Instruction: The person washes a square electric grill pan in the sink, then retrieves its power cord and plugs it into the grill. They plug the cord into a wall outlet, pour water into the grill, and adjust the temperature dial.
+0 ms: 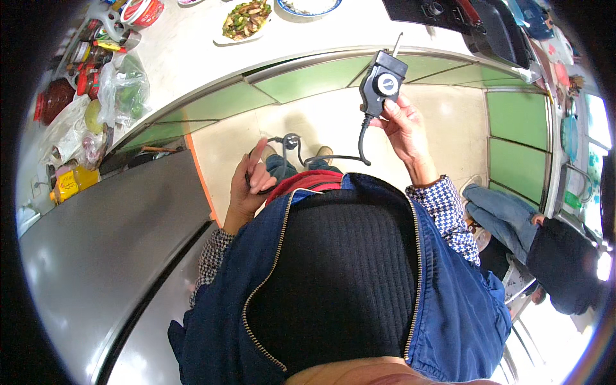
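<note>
My right hand [404, 127] holds a black temperature-control plug [383, 82] by its lower end. The plug has a round white dial, and a metal probe points up from its top. Its black power cord [337, 157] hangs in a loop and runs left across the front of my body. My left hand [252, 178] has its fingers curled around part of the cord. The cord's mains plug [290, 141] dangles just right of my left hand, above the floor and my feet.
The white counter [183, 53] carries a plate of cooked food [245, 20], a bowl of rice [309, 5], jars and plastic bags. A gas stove [428, 12] and dark pan [498, 33] stand at the upper right. A grey appliance [120, 231] is at left; another person [560, 262] is at right.
</note>
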Demonstrator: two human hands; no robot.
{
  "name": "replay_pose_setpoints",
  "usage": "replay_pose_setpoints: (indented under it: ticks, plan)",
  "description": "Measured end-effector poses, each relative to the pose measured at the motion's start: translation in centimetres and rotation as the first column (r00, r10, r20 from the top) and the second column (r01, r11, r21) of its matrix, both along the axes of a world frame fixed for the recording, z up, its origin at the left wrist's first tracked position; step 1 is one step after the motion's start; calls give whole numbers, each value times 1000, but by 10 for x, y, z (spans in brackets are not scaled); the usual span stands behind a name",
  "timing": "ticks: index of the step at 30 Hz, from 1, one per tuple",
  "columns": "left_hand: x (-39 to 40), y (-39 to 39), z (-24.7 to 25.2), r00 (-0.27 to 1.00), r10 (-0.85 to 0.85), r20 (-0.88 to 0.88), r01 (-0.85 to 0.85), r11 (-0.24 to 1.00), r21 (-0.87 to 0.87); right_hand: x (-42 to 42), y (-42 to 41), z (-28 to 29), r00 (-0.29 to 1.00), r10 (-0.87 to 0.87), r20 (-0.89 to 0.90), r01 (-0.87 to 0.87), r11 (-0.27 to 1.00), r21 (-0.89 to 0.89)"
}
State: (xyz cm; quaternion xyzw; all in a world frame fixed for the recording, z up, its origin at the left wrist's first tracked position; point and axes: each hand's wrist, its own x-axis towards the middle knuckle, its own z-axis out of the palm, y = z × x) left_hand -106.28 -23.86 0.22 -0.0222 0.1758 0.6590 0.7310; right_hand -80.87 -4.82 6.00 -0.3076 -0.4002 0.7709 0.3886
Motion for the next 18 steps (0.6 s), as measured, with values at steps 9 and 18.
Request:
replay_pose_setpoints:
  ticks: [9,18]
  plan:
    - [48,83,61,838,-255,-482,295,955,8,-13,-4,20,995,103,-5,-103,995,-11]
    - [91,123,92,662,-14,-750,105,992,75,-11,-9,35,997,71,20,-72,995,63]
